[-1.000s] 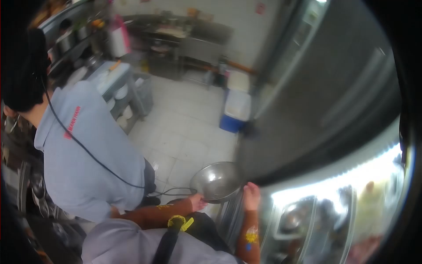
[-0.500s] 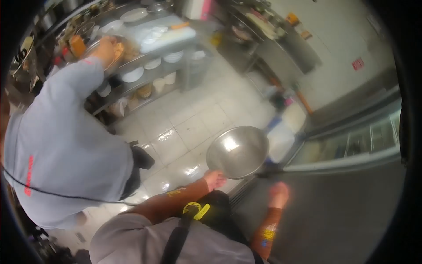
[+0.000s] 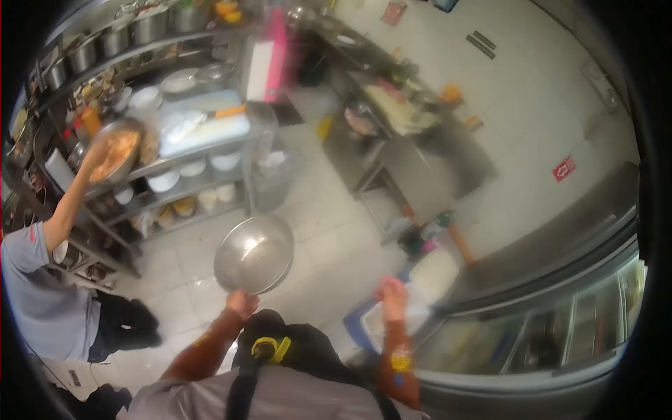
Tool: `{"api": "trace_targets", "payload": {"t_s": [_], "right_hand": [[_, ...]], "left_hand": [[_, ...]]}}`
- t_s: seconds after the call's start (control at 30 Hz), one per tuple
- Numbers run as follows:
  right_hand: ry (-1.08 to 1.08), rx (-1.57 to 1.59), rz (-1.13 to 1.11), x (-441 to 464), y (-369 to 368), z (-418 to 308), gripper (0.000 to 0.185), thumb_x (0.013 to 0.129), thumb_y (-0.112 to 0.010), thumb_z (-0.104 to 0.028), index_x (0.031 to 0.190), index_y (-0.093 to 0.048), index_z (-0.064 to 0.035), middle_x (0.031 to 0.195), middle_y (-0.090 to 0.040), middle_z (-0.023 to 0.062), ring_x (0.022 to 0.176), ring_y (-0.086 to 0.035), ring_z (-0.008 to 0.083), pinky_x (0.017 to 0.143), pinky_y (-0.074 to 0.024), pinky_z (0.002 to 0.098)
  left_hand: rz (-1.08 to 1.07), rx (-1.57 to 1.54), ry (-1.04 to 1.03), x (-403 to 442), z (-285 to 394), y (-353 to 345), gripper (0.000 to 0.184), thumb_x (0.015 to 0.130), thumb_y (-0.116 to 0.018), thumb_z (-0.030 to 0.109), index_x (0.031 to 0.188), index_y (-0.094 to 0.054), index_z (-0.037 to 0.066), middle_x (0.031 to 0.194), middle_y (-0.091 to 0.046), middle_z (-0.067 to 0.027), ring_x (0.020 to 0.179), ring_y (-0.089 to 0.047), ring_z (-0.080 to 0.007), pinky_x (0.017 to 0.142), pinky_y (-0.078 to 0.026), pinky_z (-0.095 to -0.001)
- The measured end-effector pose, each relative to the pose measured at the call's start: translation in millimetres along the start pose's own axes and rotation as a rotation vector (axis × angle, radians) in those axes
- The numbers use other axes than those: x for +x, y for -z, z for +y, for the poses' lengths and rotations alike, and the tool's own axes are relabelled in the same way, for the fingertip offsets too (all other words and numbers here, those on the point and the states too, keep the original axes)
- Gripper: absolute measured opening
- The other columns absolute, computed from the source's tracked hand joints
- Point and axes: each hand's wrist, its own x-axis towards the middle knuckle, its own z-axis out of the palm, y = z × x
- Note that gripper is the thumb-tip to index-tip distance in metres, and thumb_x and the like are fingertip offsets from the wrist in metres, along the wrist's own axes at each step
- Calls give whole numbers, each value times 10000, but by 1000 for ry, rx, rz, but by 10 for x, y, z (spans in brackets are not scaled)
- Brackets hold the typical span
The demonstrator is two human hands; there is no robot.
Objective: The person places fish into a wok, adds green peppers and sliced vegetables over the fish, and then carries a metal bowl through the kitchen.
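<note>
My left hand (image 3: 243, 305) is closed on the near rim of a large steel mixing bowl (image 3: 255, 255). The bowl is tilted so that its shiny inside faces me, and only reflections show in it. My right hand (image 3: 390, 290) is raised on the other side, apart from the bowl. Motion smears its fingers, and I make out nothing in it. Below and beside that hand stands a white-and-blue plastic container (image 3: 360, 325).
At left, a co-worker in a grey shirt (image 3: 31, 287) reaches into a bowl of orange food (image 3: 115, 154) on a steel shelf unit. A steel worktable (image 3: 434, 168) stands ahead. A glass-topped cooler (image 3: 518, 336) lines the right side, and tiled floor (image 3: 315, 238) lies between.
My view has turned right and advanced toward the worktable. The bowl in my left hand now appears further left. My right hand has come up from beside the cooler to the plastic container.
</note>
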Motion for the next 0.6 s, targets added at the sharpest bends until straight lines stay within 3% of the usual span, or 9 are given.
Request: {"api": "trace_targets", "payload": {"t_s": [0.03,0.13,0.23,0.3,0.33,0.43,0.47,0.57,0.6], "right_hand": [[9,-16,-73,296,-49,-33,222,913,-642,-137,1123,-627,-64,923,-651,18,727,-609,101,642,-503,234],[67,-141,-328,906,-439,139,238,909,-628,-122,1139,-628,-62,907,-653,6,760,-605,92,681,-510,252],[218,-506,-446,1378,-766,134,397,883,-659,-155,1257,-572,-52,1096,-618,101,832,-637,162,761,-524,299],[341,-634,-463,1680,-795,-45,494,880,-677,-182,1329,-525,-44,1266,-559,168,901,-651,201,822,-522,320],[278,-684,-486,1888,-698,-120,663,845,-728,-217,1418,-438,-48,1427,-414,213,1024,-636,267,860,-523,343],[495,-809,-181,2535,-263,-161,779,810,-761,-289,1435,-385,-15,1412,-416,266,1267,-468,392,1013,-442,417],[381,-800,-113,2672,-138,-363,879,768,-811,-282,1451,-341,11,1407,-399,294,1372,-317,442,1100,-345,463],[496,-665,143,3133,382,-747,918,733,-841,-240,1460,-336,2,1442,-358,293,1358,-347,437,1107,-329,491],[483,-685,169,3307,600,-812,939,719,-853,-225,1465,-329,0,1464,-327,285,1357,-352,432,1112,-325,490]], "left_hand": [[33,-9,-36,91,9,-210,304,922,-496,179,1146,-503,-25,908,-636,-198,751,-655,-290,561,-512,-388],[69,127,-166,183,216,-698,350,896,-555,246,1092,-578,-44,859,-643,-185,720,-667,-278,539,-515,-375],[99,178,-213,635,418,-1367,349,876,-599,250,1062,-616,-45,812,-658,-166,714,-684,-286,531,-531,-375],[-3,332,-173,997,670,-2034,320,868,-620,208,1063,-634,-45,834,-685,-159,709,-698,-277,558,-560,-352],[-72,440,-172,1080,792,-2471,308,868,-620,198,1056,-642,-45,852,-691,-162,709,-700,-265,568,-566,-340],[-275,625,-103,1409,974,-3752,280,855,-629,184,1016,-670,-41,844,-694,-152,704,-698,-233,570,-564,-322],[-369,718,-109,1467,1043,-4173,295,856,-627,190,1039,-664,-38,850,-694,-148,704,-695,-227,568,-561,-317],[-689,949,-175,1630,1186,-5442,330,888,-625,248,1108,-631,2,847,-684,-122,636,-667,-211,593,-561,-302],[-745,998,-169,1735,1154,-5801,364,895,-616,259,1159,-609,8,873,-690,-127,686,-680,-213,626,-567,-309]]}}
